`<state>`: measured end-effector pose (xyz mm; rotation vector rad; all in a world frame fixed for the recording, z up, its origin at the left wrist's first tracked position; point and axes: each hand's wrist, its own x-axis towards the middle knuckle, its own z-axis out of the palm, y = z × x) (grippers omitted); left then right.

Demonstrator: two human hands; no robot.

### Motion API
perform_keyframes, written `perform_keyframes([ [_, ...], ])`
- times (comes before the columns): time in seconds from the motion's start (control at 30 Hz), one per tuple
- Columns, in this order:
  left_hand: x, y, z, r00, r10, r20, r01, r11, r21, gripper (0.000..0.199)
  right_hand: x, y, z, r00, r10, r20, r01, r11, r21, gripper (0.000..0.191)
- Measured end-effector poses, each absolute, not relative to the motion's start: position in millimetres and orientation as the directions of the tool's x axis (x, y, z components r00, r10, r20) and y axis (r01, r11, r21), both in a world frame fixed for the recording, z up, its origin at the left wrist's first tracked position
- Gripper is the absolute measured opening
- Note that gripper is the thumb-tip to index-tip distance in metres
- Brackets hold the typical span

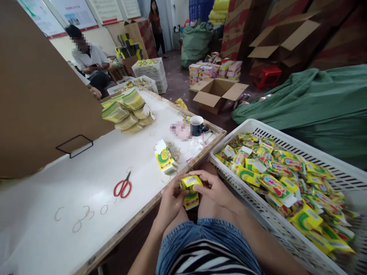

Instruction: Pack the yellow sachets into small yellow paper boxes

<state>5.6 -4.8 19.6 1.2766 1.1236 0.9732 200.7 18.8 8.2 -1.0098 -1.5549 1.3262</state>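
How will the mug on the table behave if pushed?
The mug stands upright, so a low push probably slides it, while a high one might tip it. Its ceramic-looking wall suggests stiff, breakable and fairly heavy for its size.

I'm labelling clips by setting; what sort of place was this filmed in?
Probably a small packing workshop: a white basket full of yellow-green packets, bundled cartons on the worktable, and an open cardboard box on the floor.

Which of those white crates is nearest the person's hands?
The large crate, just right of the table, heaped with yellow and green cartons. It sits by the right hand; the other white crates stand by the table's far end.
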Motion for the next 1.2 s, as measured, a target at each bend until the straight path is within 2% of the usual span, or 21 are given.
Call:
perform_keyframes([
  [0.1, 7.4, -5.8, 14.0, 0.247, 0.967, -0.059, 0.067, 0.044, 0.997, 0.047, 196.0, 19.8, 7.4, -0.334, 0.942, 0.038, 0.195, 0.108, -0.975, 0.039],
  [0.2, 6.4, -7.0, 11.7, 0.276, 0.959, -0.065, 0.054, 0.051, 0.997, 0.050, 192.7, 23.4, 4.0, -0.273, 0.961, 0.050, 0.331, 0.143, -0.933, 0.034],
  [0.27, 5.0, -7.7, 12.6, 0.278, 0.958, -0.068, 0.047, 0.058, 0.997, 0.051, 191.9, 25.6, 1.7, -0.264, 0.963, 0.057, 0.364, 0.154, -0.919, 0.033],
  [0.53, 9.2, -5.6, 25.1, 0.266, 0.963, -0.049, -0.064, 0.068, 0.996, 0.053, 191.3, 20.6, 7.6, -0.286, 0.954, 0.086, 0.287, 0.171, -0.943, 0.039],
  [0.73, 12.3, -2.7, 35.3, 0.321, 0.945, -0.058, -0.095, 0.093, 0.991, 0.054, 202.8, 24.1, 13.8, -0.325, 0.945, 0.038, 0.252, 0.126, -0.959, 0.044],
  [0.9, 14.0, -3.6, 32.9, 0.335, 0.941, -0.049, -0.101, 0.088, 0.991, 0.052, 203.8, 26.9, 11.8, -0.341, 0.940, -0.003, 0.245, 0.085, -0.966, 0.039],
  [1.03, 15.0, -3.0, 28.2, 0.297, 0.954, -0.034, -0.105, 0.068, 0.992, 0.053, 195.3, 23.5, 14.8, -0.300, 0.953, 0.029, 0.358, 0.141, -0.923, 0.036],
  [1.2, 14.1, -1.8, 22.5, 0.275, 0.961, -0.042, -0.117, 0.077, 0.990, 0.054, 184.5, 22.1, 20.8, -0.262, 0.965, 0.027, 0.619, 0.189, -0.762, 0.037],
])
